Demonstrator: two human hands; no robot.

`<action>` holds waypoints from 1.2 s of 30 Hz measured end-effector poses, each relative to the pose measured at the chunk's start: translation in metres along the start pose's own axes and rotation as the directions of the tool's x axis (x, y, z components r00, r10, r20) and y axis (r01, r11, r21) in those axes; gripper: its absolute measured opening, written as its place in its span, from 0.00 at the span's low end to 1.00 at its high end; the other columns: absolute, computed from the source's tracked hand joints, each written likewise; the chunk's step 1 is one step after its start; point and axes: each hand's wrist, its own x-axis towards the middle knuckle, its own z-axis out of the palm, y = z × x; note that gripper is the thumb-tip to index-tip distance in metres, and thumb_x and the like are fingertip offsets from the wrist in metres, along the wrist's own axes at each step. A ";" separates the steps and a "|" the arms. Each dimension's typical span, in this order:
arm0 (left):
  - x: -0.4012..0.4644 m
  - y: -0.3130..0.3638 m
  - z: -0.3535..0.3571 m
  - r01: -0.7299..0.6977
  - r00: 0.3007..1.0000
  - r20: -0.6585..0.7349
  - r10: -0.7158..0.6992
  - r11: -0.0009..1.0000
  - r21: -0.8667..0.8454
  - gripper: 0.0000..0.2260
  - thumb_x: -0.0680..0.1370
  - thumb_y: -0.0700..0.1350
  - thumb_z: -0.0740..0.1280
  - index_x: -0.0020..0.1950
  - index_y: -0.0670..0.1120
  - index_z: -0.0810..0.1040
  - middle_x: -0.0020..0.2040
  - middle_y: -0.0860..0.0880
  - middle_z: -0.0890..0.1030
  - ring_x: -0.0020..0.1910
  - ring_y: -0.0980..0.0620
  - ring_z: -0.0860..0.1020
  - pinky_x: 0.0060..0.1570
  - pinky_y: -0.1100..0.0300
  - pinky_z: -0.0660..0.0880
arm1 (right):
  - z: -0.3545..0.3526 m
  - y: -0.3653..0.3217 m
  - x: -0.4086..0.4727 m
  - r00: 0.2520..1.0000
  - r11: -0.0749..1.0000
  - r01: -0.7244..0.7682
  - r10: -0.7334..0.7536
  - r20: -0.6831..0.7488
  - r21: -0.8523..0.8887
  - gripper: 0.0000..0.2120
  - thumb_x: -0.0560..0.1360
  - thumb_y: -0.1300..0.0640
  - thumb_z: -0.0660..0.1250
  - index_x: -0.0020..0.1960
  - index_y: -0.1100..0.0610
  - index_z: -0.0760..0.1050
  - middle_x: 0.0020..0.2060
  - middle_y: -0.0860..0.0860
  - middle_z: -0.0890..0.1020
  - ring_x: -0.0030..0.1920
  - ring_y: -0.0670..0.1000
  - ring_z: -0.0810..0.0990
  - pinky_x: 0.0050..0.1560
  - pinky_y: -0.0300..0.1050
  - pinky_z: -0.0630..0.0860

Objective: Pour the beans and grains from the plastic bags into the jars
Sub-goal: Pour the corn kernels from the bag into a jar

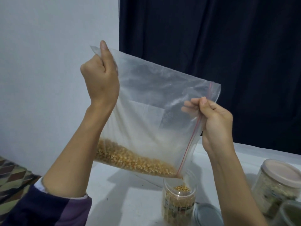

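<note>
A large clear zip bag [151,101] with a red seal strip hangs tilted above the table. Yellow corn kernels [130,160] lie along its lower edge and run out of the lower right corner. My left hand [101,75] pinches the bag's raised upper left corner. My right hand [215,121] pinches the seal edge on the right. Under the spout stands an open clear jar [178,203], mostly filled with kernels.
A grey lid [206,216] lies flat just right of the open jar. A lidded jar of pale grain [276,185] stands at the right, with another container [290,214] in front of it. A white table [127,198], a dark curtain [211,46] and a patterned cloth [11,176] surround them.
</note>
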 end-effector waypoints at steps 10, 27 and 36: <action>0.003 0.005 0.001 -0.009 1.000 0.012 0.009 1.000 0.001 0.25 0.82 0.43 0.55 0.26 0.51 0.53 0.16 0.57 0.61 0.18 0.58 0.60 0.23 0.70 0.55 | 0.001 0.004 -0.001 0.999 1.000 -0.001 0.001 -0.042 -0.005 0.12 0.81 0.61 0.60 0.42 0.59 0.79 0.35 0.50 0.85 0.40 0.50 0.85 0.61 0.49 0.76; 0.000 0.009 0.004 -0.001 0.999 0.051 0.001 1.000 -0.016 0.25 0.81 0.45 0.57 0.26 0.50 0.52 0.17 0.56 0.59 0.19 0.57 0.57 0.25 0.68 0.53 | -0.011 0.006 -0.002 0.999 0.999 -0.040 0.040 0.007 -0.002 0.12 0.81 0.60 0.60 0.43 0.59 0.79 0.36 0.51 0.86 0.40 0.50 0.85 0.50 0.41 0.76; -0.004 0.010 0.006 0.001 0.998 0.071 0.000 1.000 -0.018 0.25 0.82 0.45 0.55 0.26 0.50 0.52 0.17 0.56 0.59 0.19 0.56 0.58 0.25 0.68 0.53 | -0.011 0.013 -0.004 0.999 0.998 -0.042 0.043 -0.029 0.051 0.13 0.81 0.60 0.59 0.42 0.60 0.78 0.34 0.51 0.85 0.40 0.50 0.85 0.60 0.47 0.75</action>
